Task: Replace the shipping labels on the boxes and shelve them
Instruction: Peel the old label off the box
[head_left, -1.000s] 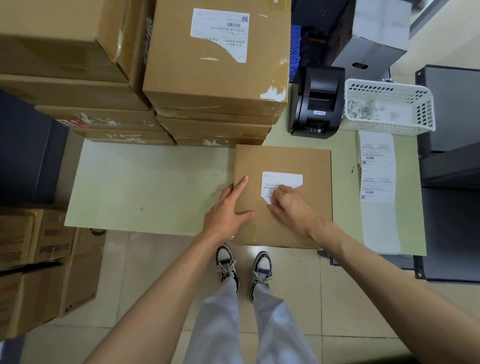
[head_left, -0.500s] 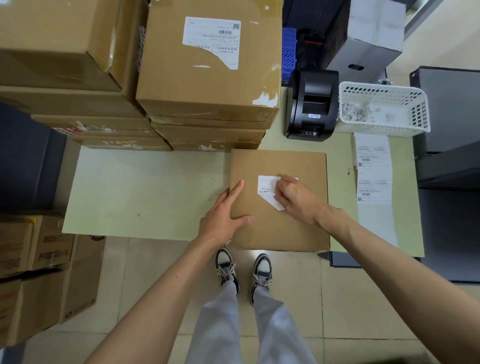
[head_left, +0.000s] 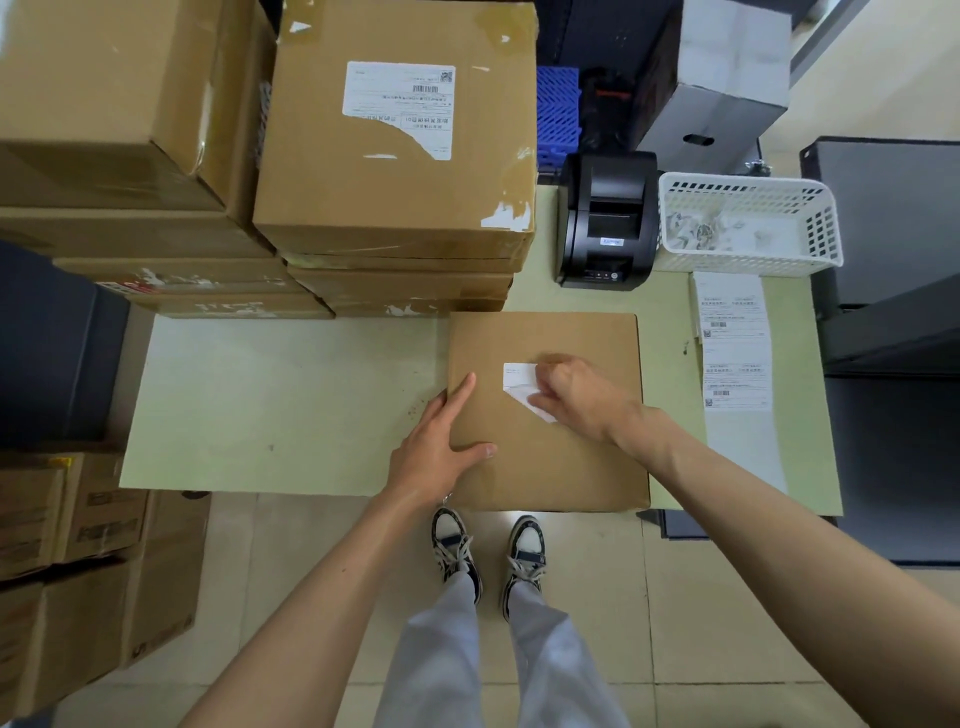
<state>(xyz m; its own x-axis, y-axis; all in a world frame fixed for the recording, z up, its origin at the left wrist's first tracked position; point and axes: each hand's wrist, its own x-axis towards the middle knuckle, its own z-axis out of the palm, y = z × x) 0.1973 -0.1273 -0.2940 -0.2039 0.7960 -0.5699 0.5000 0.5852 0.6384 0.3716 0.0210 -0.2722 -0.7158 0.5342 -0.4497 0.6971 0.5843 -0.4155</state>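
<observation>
A flat brown cardboard box lies at the near edge of the pale green surface, just in front of the stacked brown cartons. The left hand lies flat over the box's left edge, fingers straight and thumb spread across the top, pressing it still. The right hand pinches the old white shipping label between thumb and fingertips.

Over the last second the peel has advanced. A second ago most of the label was stuck down, with only its lower corner lifted. Now the right hand has travelled up and across it, so that only a narrow strip at the top left looks flat on the cardboard and a lifted white flap points down towards the person. The left hand has kept its place.

By my reading the old label is most of the way off and should come free with a little more pulling, if it does not tear. The strip of fresh printed labels waits on the surface to the right of the box, below the white plastic basket and beside the black label printer. Relabelling and shelving are yet to come.
</observation>
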